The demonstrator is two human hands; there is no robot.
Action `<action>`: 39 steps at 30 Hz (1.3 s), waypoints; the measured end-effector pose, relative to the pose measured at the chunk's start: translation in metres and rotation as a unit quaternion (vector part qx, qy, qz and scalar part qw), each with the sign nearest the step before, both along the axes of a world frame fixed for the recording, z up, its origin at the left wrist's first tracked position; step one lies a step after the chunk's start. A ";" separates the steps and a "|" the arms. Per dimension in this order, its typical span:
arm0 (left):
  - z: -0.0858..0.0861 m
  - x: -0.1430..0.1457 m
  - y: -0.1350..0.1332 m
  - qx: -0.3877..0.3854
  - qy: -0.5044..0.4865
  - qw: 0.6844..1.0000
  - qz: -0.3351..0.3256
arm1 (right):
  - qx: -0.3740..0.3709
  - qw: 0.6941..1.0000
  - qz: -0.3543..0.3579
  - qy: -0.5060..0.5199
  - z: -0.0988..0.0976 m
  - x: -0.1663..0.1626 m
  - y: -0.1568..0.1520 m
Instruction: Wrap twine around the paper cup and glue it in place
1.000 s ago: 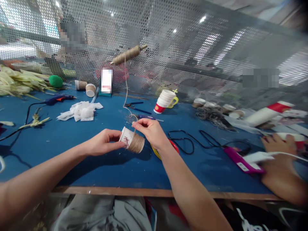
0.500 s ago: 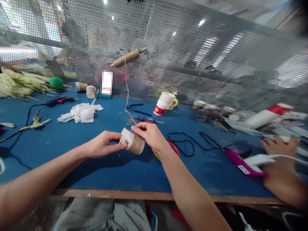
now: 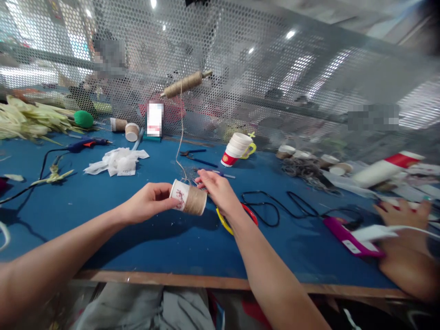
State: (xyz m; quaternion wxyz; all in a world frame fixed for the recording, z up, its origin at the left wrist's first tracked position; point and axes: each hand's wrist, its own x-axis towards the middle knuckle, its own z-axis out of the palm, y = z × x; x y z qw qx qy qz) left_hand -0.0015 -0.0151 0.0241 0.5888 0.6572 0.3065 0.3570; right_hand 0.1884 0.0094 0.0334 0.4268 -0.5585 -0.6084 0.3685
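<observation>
A small white paper cup with a printed reddish figure lies tilted on its side above the table. Brown twine is wound around its base half. My left hand grips the cup by the rim end, thumb in front and fingers behind. At the wound end, my right hand has loosely bent fingers, slightly apart, beside the cup's upper edge; I cannot tell if they touch it. From the twine spool a loose strand hangs down to behind the cup. Scissors with red and yellow handles lie partly under my right wrist.
Pliers, a glue gun, white cloth and stacked cups lie beyond my hands. A black cord runs to a purple power strip at right. Another person's hand rests there. A perforated screen stands behind.
My right fingers have shifted right along the cup, off the twine's edge near its middle. The cup has turned slightly closer to level in my left hand.
</observation>
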 end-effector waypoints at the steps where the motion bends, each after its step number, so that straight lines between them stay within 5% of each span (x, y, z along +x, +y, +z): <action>1: 0.000 0.001 0.001 -0.022 -0.017 0.999 0.025 | 0.020 1.000 -0.014 0.005 0.000 0.001 0.000; 8: -0.005 0.001 0.009 -0.083 -0.074 0.986 0.125 | 0.058 0.995 0.079 -0.028 0.004 -0.010 -0.019; 13: -0.004 0.000 0.009 -0.002 -0.050 0.994 0.099 | -0.041 0.984 0.161 0.064 0.005 -0.006 -0.017; 28: -0.001 -0.003 0.010 -0.158 -0.147 0.976 0.036 | 0.086 0.967 0.214 -0.104 -0.002 -0.011 -0.025; 39: -0.003 0.001 0.000 0.012 0.039 0.999 -0.018 | 0.153 0.959 0.230 -0.062 0.005 -0.013 -0.024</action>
